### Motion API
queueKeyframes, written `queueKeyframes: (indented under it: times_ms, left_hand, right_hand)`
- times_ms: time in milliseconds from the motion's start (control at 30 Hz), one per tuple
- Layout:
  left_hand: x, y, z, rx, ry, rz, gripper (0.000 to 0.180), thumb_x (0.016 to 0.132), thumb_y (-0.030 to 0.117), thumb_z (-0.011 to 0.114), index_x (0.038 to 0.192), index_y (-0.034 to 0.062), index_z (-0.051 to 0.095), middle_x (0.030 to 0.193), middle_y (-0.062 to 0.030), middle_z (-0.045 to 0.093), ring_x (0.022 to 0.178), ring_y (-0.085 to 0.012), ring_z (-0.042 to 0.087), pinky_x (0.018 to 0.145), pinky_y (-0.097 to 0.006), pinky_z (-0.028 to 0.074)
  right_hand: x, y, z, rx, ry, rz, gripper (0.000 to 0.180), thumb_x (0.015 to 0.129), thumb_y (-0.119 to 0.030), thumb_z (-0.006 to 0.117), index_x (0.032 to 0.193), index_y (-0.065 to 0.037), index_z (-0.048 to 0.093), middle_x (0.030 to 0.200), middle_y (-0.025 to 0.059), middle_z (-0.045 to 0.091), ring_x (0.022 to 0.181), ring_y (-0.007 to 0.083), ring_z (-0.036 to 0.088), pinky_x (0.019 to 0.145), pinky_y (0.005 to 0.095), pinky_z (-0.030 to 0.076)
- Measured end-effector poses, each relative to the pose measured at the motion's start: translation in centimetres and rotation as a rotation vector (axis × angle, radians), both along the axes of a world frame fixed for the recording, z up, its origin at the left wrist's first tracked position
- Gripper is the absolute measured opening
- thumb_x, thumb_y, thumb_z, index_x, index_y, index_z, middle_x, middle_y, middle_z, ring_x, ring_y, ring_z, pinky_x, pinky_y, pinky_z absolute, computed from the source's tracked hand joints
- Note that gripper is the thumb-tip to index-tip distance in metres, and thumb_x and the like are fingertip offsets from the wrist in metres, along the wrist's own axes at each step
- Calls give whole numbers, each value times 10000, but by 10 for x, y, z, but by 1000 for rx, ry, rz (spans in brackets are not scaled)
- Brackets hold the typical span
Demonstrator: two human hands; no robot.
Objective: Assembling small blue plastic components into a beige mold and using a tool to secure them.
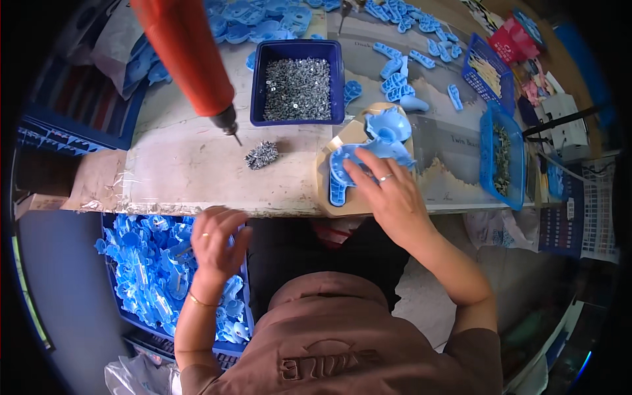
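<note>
My right hand [394, 197] grips a light-blue moulded plastic part [349, 164], its fingers over the part's near side. That part lies on a beige shaped holder [322, 187] at the table's front edge. A blue rounded cup-like piece [390, 124] sits at the holder's far end, against the gripped part. My left hand [219, 240] hovers by the table edge above a bin of blue parts, fingers loosely bent and nothing visible in them. A red electric screwdriver [191, 59] hangs bit-down over the table. Near its tip lies a small heap of screws [262, 155].
A dark-blue tray [257, 85] of small metal screws stands at the table's middle. The bin [247, 289] of blue parts is below, left. Loose blue pieces [395, 82] lie far right. A blue basket [487, 161] and a purple basket [471, 76] stand along the right.
</note>
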State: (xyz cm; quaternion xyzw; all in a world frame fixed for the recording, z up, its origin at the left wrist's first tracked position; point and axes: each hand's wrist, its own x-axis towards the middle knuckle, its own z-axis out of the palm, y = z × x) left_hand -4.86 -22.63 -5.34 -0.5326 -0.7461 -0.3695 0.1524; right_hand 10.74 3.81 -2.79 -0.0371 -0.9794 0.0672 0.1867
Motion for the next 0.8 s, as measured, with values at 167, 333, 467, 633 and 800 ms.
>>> queueKeyframes:
  times_ms: [167, 333, 467, 633, 800]
  left_hand:
    - [24, 85, 16, -25, -138, -141, 511, 741, 121, 771, 1200, 33, 565, 1161, -130, 619, 1043, -328, 580, 906, -422, 465]
    - [21, 110, 1, -185, -303, -201, 746, 715, 165, 811, 1348, 30, 440, 1385, -190, 486, 1257, -373, 474, 1068, -458, 347]
    - [19, 111, 3, -229, -270, -187, 770, 708, 160, 808, 1367, 36, 431, 1419, -188, 462, 1300, -364, 444, 1107, -459, 309]
    - [19, 118, 11, -263, -271, -214, 736, 727, 158, 781, 1371, 52, 441, 1443, -159, 442, 1318, -373, 413, 1109, -463, 320]
    - [23, 127, 25, -361, -146, -303, 647, 744, 106, 723, 1343, 51, 486, 1415, -148, 482, 1319, -396, 406, 1104, -472, 331]
  right_hand:
    - [4, 6, 6, -189, -96, 24, 432, 773, 36, 599, 1189, -76, 622, 1242, 79, 586, 1043, 267, 588, 831, 384, 524]
    - [5, 9, 11, -88, -211, 104, 384, 791, -22, 576, 1169, -65, 627, 1289, 101, 575, 1050, 246, 593, 831, 352, 538]
    - [2, 6, 15, 20, -266, 90, 374, 804, -56, 567, 1175, -49, 620, 1297, 105, 572, 1042, 246, 589, 840, 349, 540]
    - [-1, 15, 8, -31, -312, 153, 362, 824, -76, 567, 1183, -42, 608, 1284, 112, 569, 1053, 265, 581, 880, 355, 521]
    - [-6, 44, 17, -207, -406, 239, 331, 854, -80, 581, 1178, -40, 633, 1246, 126, 601, 1046, 297, 601, 910, 377, 505]
